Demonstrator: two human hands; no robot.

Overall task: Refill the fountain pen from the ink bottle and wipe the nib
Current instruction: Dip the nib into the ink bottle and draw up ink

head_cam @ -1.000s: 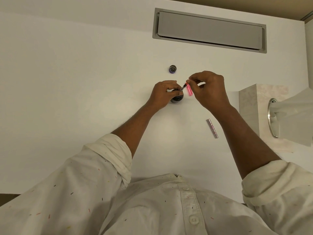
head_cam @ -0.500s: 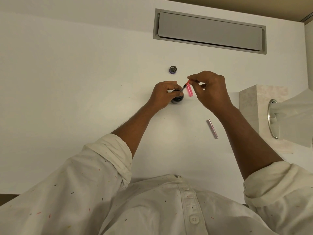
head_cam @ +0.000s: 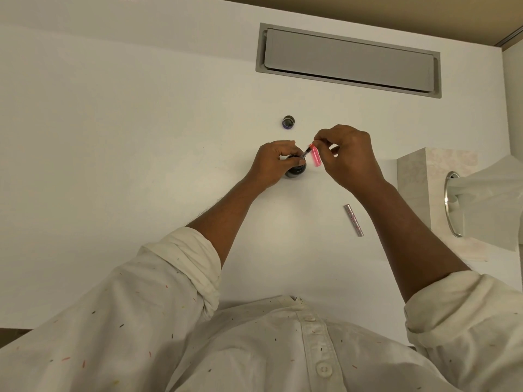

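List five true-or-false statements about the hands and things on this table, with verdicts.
1. The left hand grips the bottle. True.
2. The cap is on the bottle. False: it lies on the table, apart, beyond the bottle.
3. The right hand holds the pink pen, nib end towards the bottle's mouth. True.
4. The silver tube lies left of the bottle. False: it lies to the right, beside the right forearm.
5. A tissue box stands at the right. True.
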